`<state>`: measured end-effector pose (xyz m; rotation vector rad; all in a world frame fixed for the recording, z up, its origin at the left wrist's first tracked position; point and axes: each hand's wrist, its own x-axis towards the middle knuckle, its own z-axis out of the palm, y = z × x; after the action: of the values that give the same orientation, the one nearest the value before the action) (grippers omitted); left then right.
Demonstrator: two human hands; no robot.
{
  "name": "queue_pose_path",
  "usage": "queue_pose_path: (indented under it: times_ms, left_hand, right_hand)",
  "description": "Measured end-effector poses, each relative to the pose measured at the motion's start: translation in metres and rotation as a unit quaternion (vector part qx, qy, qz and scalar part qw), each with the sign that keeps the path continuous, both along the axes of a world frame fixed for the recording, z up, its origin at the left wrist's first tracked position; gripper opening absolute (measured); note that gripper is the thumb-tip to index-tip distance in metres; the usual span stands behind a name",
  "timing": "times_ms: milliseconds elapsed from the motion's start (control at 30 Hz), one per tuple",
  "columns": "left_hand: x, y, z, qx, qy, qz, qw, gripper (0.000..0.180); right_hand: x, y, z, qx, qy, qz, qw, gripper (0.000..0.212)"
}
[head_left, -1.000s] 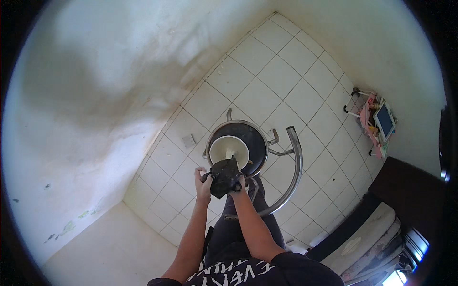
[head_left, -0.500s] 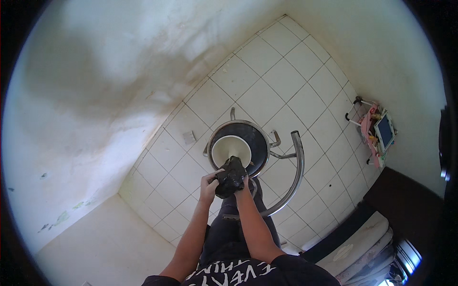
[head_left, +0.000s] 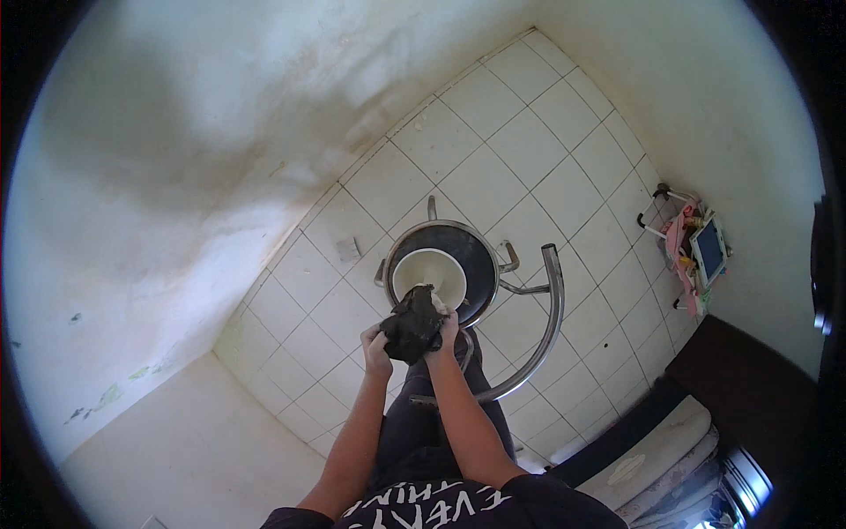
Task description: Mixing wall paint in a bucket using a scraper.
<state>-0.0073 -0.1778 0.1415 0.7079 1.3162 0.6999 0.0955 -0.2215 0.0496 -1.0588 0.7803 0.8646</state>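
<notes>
Black plastic bag (head_left: pixel 410 326) has shifted left and been re-bunched over the last half second; its far end now slants up-right over the near rim of the white bowl (head_left: pixel 432 255). Left hand (head_left: pixel 377 350): fingers pinching the bag's left edge, slightly farther left than before. Right hand (head_left: pixel 446 330): fingers gripping its right side. White patch by the right fingers, can't tell if powder or residue. Bowl sits on the round black stool seat (head_left: pixel 479 275), pale material inside partly hidden by the bag. My read: bag is being worked by hand, its end kept over the bowl; fill level unclear.
</notes>
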Motion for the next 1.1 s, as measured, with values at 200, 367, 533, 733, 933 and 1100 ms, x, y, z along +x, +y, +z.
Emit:
queue_pose_path:
  times_ms: [200,367,533,733,933,1100]
  left_hand:
    - [0.0,0.004,-0.031,-0.019,-0.03,-0.021,0.999,0.031]
    - [-0.009,0.021,-0.035,-0.036,-0.083,-0.016,0.996,0.031]
    - [0.016,0.034,-0.041,-0.065,-0.119,0.031,0.99,0.036]
    - [0.003,0.04,-0.05,-0.064,-0.07,0.026,0.995,0.037]
    - [0.009,0.038,-0.063,-0.051,-0.084,-0.01,0.995,0.03]
    - [-0.006,0.036,-0.075,-0.07,-0.07,0.033,0.995,0.032]
  right_hand:
    - [0.007,-0.002,-0.017,0.027,-0.012,0.006,1.0,0.033]
    - [0.009,0.031,0.05,-0.053,0.056,0.024,0.997,0.042]
    - [0.018,0.033,0.04,-0.026,-0.019,0.053,0.998,0.04]
    - [0.007,0.043,0.03,-0.068,-0.021,0.081,0.994,0.043]
    - [0.006,0.04,0.007,-0.236,-0.181,0.127,0.946,0.051]
    - [0.008,0.046,0.03,-0.258,-0.248,0.219,0.908,0.053]
